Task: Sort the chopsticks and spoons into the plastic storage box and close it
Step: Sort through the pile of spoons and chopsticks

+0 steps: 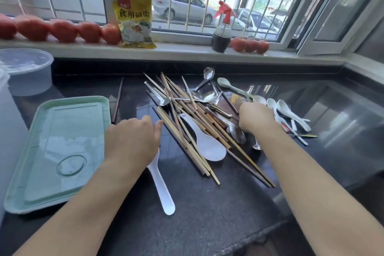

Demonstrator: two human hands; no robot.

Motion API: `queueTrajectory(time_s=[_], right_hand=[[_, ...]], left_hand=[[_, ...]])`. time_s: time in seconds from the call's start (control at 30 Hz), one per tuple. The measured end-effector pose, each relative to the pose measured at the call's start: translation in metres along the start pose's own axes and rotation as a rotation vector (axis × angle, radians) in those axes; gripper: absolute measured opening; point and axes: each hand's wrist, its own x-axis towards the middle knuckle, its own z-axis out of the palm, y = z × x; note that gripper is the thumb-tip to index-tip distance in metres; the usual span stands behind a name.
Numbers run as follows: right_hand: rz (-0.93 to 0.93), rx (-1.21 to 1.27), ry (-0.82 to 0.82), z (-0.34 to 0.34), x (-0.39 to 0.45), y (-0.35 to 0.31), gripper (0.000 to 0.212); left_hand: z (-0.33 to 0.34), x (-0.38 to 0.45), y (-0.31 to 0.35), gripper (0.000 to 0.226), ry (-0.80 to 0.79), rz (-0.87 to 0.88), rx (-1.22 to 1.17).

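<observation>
Chopsticks lay in a mixed heap with metal spoons on the dark countertop. Left of the heap sat the green storage box lid. The left hand covered a white rice paddle, fingers curled; whether they gripped it, I cannot tell. The right hand reached into the heap's right side, its fingers hidden. White ceramic spoons lay right of the heap.

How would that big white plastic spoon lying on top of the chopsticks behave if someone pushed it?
The white spoon looks like thin plastic, so it is probably light and stiff. It rests across the loose chopsticks, not flat on the glossy counter, so a push would likely make it slide or rock, perhaps shifting sticks beneath it. It seems unlikely to break.
</observation>
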Motion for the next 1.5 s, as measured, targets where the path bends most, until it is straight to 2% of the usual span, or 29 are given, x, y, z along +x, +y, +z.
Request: queueTrajectory(time_s=[0.13,0.33,0.43,0.5,0.57,0.63,0.7,0.8,0.87,0.93,1.0,1.07,1.1,1.13,1.2,1.23,1.3,1.37,1.5], right_hand=[[-0.022,0.006,0.018,0.003,0.004,0.009,0.012],[-0.105,-0.173,0.130,0.010,0.004,0.003,0.020],[-0.121,-0.135,0.129,-0.001,0.010,0.008,0.018],[-0.073,0.018,0.168,-0.011,0.011,0.016,0.019],[0.020,0.324,0.200,-0.019,0.006,0.022,0.020],[0.088,0.701,0.179,-0.021,-0.014,0.021,0.020],[0.079,0.955,0.211,-0.016,-0.048,0.005,0.017],[-0.007,0.989,0.417,-0.002,-0.100,-0.025,0.016],[-0.084,1.053,0.459,-0.001,-0.125,-0.036,0.017],[-0.241,1.165,0.331,-0.004,-0.139,-0.039,0.018],[-0.365,1.225,0.200,-0.006,-0.144,-0.035,0.015],[-0.387,1.296,0.119,-0.002,-0.136,-0.018,0.010],[-0.356,1.283,0.144,0.005,-0.127,-0.005,0.011],[-0.277,1.207,0.239,0.014,-0.114,0.012,0.013],[-0.040,0.865,0.469,0.032,-0.081,0.049,0.018],[0.079,0.681,0.512,0.041,-0.066,0.068,0.021],[0.211,0.504,0.440,0.062,-0.047,0.095,0.028],[0.173,0.460,0.372,0.081,-0.039,0.105,0.028],[0.099,0.454,0.421,0.092,-0.034,0.104,0.021]], left_hand=[[0.002,-0.002,-0.001,0.051,-0.043,-0.014,-0.016],[-0.003,-0.003,0.000,0.044,0.030,0.057,-0.055],[-0.001,-0.003,0.002,0.030,0.096,0.114,-0.123],[0.000,-0.002,0.001,0.022,0.163,0.154,-0.205],[-0.002,-0.001,0.003,0.020,0.238,0.204,-0.289],[-0.006,-0.001,0.008,0.027,0.294,0.287,-0.359],[-0.012,-0.003,0.013,0.036,0.335,0.378,-0.400],[-0.016,-0.011,0.025,0.046,0.336,0.517,-0.368],[-0.014,-0.013,0.033,0.046,0.311,0.571,-0.329],[-0.012,-0.014,0.034,0.036,0.294,0.580,-0.335],[-0.014,-0.015,0.030,0.017,0.279,0.586,-0.342],[-0.018,-0.018,0.028,0.009,0.233,0.528,-0.321],[-0.021,-0.019,0.027,0.006,0.206,0.480,-0.321],[-0.023,-0.019,0.027,0.009,0.195,0.435,-0.328],[-0.023,-0.016,0.025,0.020,0.217,0.377,-0.357],[-0.023,-0.014,0.024,0.022,0.235,0.355,-0.380],[-0.023,-0.013,0.023,0.023,0.251,0.309,-0.425],[-0.023,-0.015,0.025,0.024,0.221,0.262,-0.464],[-0.022,-0.017,0.028,0.029,0.147,0.202,-0.541]])
